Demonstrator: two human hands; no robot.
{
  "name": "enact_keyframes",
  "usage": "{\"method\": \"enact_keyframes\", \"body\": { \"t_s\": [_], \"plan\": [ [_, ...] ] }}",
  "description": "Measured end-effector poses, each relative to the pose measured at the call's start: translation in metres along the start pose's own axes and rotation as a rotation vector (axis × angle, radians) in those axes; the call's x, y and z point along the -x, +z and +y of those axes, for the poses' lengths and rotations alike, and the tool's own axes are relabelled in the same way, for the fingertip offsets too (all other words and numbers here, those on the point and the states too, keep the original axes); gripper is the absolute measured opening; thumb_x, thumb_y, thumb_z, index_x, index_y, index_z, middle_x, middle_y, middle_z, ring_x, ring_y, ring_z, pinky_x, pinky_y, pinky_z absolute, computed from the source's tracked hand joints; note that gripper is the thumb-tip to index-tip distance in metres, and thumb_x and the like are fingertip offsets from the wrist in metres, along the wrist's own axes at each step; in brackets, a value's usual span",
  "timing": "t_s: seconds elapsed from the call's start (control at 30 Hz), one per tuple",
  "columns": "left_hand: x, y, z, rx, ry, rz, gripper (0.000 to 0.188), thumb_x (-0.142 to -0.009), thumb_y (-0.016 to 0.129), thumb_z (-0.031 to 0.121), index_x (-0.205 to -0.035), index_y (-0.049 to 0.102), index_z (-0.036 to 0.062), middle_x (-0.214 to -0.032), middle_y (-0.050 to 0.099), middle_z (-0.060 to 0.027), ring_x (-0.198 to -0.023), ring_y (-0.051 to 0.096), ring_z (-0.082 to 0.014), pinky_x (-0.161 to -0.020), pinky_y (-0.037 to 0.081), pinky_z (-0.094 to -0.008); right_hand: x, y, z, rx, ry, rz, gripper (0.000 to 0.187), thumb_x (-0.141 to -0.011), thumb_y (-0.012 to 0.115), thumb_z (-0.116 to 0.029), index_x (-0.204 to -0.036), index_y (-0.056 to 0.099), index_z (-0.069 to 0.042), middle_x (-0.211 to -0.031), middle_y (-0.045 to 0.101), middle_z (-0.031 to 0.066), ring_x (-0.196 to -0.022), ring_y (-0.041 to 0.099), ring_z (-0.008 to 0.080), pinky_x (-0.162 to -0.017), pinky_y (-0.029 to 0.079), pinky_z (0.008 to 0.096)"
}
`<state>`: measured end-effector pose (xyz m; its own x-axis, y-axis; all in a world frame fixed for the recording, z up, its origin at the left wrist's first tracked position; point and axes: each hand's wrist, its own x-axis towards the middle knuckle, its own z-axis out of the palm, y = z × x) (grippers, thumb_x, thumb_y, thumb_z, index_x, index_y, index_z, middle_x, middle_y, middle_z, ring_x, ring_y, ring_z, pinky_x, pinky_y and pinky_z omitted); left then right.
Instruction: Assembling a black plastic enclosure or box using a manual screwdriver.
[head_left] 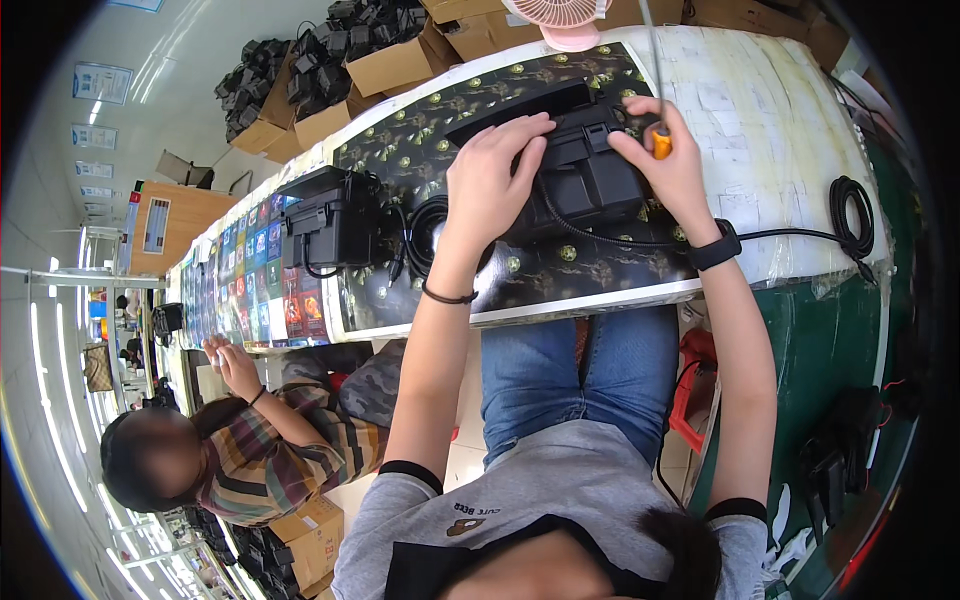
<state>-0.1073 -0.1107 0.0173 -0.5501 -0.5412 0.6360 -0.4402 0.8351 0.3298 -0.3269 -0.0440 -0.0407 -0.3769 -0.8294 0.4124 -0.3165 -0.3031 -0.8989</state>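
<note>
A black plastic box (600,185) with a latch on its front and a raised flat panel (520,108) along its far side lies on the dark patterned mat. My left hand (495,170) lies over the box's left part, fingers stretched out and thumb apart. At the box's right side, my right hand (675,165) is closed around a screwdriver with an orange handle (662,142), its long shaft pointing away from me. The thumb and forefinger of that hand reach to the box's edge. A black cable (620,241) runs from the box under my right wrist.
A similar black box (330,225) and a coiled cable (428,225) stand to the left. Another cable coil (851,215) lies at the right table edge. Beyond the table are cartons (405,65) of black units and a pink fan (570,22). A co-worker (290,440) sits at left.
</note>
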Motion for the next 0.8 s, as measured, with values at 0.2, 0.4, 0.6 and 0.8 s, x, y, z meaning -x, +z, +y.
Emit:
{"method": "enact_keyframes", "body": {
  "t_s": [0.2,0.4,0.6,0.8],
  "plan": [
    [0.000,-0.007,-0.015,-0.092,-0.245,-0.063,0.023,-0.092,0.064,0.026,-0.111,0.071,0.0148,-0.109,0.073,-0.0048,-0.097,0.069,-0.0262,-0.084,0.054,-0.0373,0.016,-0.022,0.010,0.120,-0.057,-0.117,0.050,-0.091,0.064,-0.004,-0.137,0.046,-0.013,-0.097,0.067,0.0045,-0.085,0.064,0.0166,-0.076,0.049,0.0294],
    [-0.004,0.005,-0.030,-0.063,-0.119,0.059,0.025,-0.087,0.060,0.002,-0.100,0.076,0.0159,-0.114,0.071,-0.0066,-0.100,0.067,-0.0291,-0.083,0.054,-0.0374,0.026,-0.037,0.004,0.341,-0.016,-0.236,0.053,-0.094,0.063,-0.012,-0.143,0.045,-0.022,-0.098,0.068,0.0153,-0.084,0.067,0.0333,-0.076,0.051,0.0361],
    [-0.001,0.005,-0.024,0.106,-0.182,0.010,0.034,-0.081,0.053,-0.013,-0.085,0.078,0.0099,-0.116,0.070,-0.0071,-0.101,0.068,-0.0261,-0.087,0.053,-0.0328,0.020,-0.071,-0.065,0.438,-0.021,-0.362,0.037,-0.096,0.063,-0.020,-0.132,0.057,-0.017,-0.085,0.067,0.0149,-0.071,0.066,0.0320,-0.065,0.049,0.0360],
    [-0.003,0.001,-0.024,0.033,-0.219,0.009,0.026,-0.090,0.055,0.001,-0.109,0.071,0.0095,-0.116,0.070,-0.0101,-0.102,0.068,-0.0279,-0.088,0.053,-0.0355,0.033,-0.087,-0.113,0.635,-0.115,-0.528,0.029,-0.091,0.065,-0.016,-0.120,0.062,-0.011,-0.086,0.068,0.0166,-0.075,0.066,0.0347,-0.065,0.050,0.0416]
  ]
}}
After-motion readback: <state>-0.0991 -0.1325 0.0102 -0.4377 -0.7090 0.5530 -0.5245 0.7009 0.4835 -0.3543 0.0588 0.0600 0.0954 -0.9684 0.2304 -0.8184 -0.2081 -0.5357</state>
